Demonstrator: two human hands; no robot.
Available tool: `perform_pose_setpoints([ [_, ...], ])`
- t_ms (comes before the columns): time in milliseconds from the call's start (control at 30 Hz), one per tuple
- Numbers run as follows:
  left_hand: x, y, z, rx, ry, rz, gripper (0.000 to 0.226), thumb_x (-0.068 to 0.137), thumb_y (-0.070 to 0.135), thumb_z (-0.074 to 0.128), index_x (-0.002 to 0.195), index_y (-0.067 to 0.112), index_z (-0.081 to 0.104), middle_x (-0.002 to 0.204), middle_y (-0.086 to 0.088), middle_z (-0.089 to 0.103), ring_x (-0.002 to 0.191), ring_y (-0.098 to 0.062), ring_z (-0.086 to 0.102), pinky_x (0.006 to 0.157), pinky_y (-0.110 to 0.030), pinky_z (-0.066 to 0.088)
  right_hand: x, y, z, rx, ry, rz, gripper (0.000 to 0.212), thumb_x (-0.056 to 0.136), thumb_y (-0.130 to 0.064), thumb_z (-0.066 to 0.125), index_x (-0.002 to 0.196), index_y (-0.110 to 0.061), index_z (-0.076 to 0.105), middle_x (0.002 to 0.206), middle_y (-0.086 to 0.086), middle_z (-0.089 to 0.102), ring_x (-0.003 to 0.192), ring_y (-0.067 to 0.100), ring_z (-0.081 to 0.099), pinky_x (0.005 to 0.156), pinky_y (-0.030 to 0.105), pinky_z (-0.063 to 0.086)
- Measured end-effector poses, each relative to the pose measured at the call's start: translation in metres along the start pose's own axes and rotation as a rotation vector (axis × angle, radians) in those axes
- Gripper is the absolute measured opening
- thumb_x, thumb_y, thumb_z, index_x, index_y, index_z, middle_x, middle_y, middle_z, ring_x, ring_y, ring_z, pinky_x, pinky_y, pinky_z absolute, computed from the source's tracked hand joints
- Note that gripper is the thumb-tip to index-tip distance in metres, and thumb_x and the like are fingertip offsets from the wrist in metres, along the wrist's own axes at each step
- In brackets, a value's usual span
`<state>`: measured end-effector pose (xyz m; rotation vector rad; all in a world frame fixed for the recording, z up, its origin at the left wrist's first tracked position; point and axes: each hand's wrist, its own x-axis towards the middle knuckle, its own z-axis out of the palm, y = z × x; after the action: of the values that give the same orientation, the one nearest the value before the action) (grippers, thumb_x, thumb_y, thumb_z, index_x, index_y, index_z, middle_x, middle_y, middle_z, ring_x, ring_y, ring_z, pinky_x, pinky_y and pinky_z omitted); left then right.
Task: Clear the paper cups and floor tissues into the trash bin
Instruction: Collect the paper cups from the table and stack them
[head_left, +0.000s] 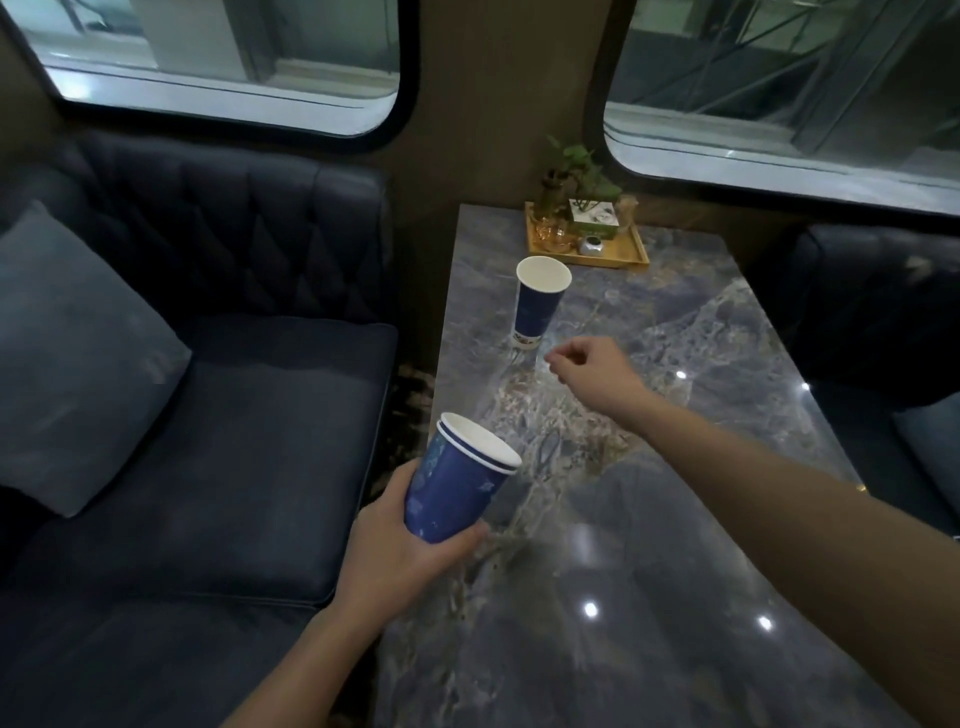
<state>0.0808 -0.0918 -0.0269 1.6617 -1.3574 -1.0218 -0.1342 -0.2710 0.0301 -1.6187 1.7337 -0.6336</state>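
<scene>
From the head view, the left hand at the lower middle of the frame wraps around 2 blue paper cups, one tucked inside the other, tilted to the right over the table's left edge. The right hand hangs in the middle of the frame over the marble table, fingers loosely curled and holding nothing. 1 more blue cup stands upright just up and left of that hand, not touching it. The marks near its bottom are too small to read. A wooden tray with a plant sits at the table's far end. A dark sofa fills the left side. The table near the cup is bare.
</scene>
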Motion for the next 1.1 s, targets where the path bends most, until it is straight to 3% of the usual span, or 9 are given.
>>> perform_pose_setpoints([
  [133,0.018,-0.002,0.0,-0.024,0.032,0.025,0.06,0.06,0.034,0.093,0.107,0.045,0.057,0.097,0.028,0.07,0.083,0.005,0.069,0.065,-0.008,0.051,0.039,0.001,0.006,-0.173,0.033,-0.08,0.029,0.09,-0.021,0.053,0.116,-0.012,0.064,0.11,0.008,0.068,0.095,0.02,0.061,0.078,0.029,0.045],
  [200,0.024,-0.005,0.0,-0.031,0.041,0.032,0.062,0.061,0.032,0.093,0.11,0.043,0.057,0.099,0.026,0.07,0.084,0.003,0.069,0.066,-0.012,0.053,0.057,0.0,0.008,-0.254,0.046,-0.125,0.037,0.088,-0.016,0.052,0.124,-0.01,0.057,0.126,0.011,0.061,0.113,0.026,0.057,0.094,0.035,0.046],
  [267,0.03,-0.01,0.002,-0.033,0.041,0.028,0.065,0.06,0.032,0.093,0.114,0.041,0.057,0.1,0.026,0.07,0.086,0.003,0.069,0.066,-0.013,0.054,0.074,-0.001,0.009,-0.33,0.064,-0.154,0.04,0.086,-0.015,0.051,0.126,-0.011,0.054,0.131,0.012,0.057,0.119,0.031,0.053,0.1,0.042,0.045],
  [500,0.04,-0.024,0.008,-0.051,0.044,0.0,0.068,0.057,0.032,0.094,0.113,0.045,0.056,0.099,0.029,0.069,0.085,0.004,0.07,0.065,-0.008,0.051,0.117,-0.005,0.015,-0.662,0.075,-0.25,0.034,0.086,-0.018,0.053,0.12,-0.012,0.053,0.122,0.012,0.06,0.111,0.035,0.055,0.093,0.043,0.045],
  [700,0.042,-0.033,0.005,-0.06,0.046,-0.023,0.078,0.054,0.035,0.094,0.121,0.046,0.056,0.104,0.03,0.07,0.09,0.008,0.069,0.072,-0.013,0.05,0.133,0.003,0.024,-0.693,0.065,-0.162,0.027,0.085,-0.016,0.052,0.11,-0.015,0.062,0.113,0.014,0.064,0.114,0.037,0.049,0.092,0.038,0.044],
  [833,0.039,-0.036,0.006,-0.046,0.044,-0.028,0.08,0.054,0.034,0.094,0.124,0.043,0.057,0.104,0.028,0.071,0.091,0.007,0.069,0.073,-0.013,0.05,0.122,0.011,0.03,-0.734,0.106,-0.153,0.025,0.084,-0.008,0.053,0.105,-0.009,0.068,0.107,0.017,0.068,0.101,0.039,0.06,0.083,0.039,0.05],
  [1100,0.02,-0.022,0.003,-0.008,0.052,0.003,0.065,0.055,0.035,0.094,0.11,0.042,0.06,0.095,0.026,0.072,0.083,0.006,0.07,0.066,-0.009,0.05,0.081,0.006,0.013,-0.668,0.163,-0.24,0.025,0.081,-0.008,0.054,0.1,-0.015,0.07,0.098,0.015,0.07,0.091,0.038,0.065,0.073,0.037,0.051],
])
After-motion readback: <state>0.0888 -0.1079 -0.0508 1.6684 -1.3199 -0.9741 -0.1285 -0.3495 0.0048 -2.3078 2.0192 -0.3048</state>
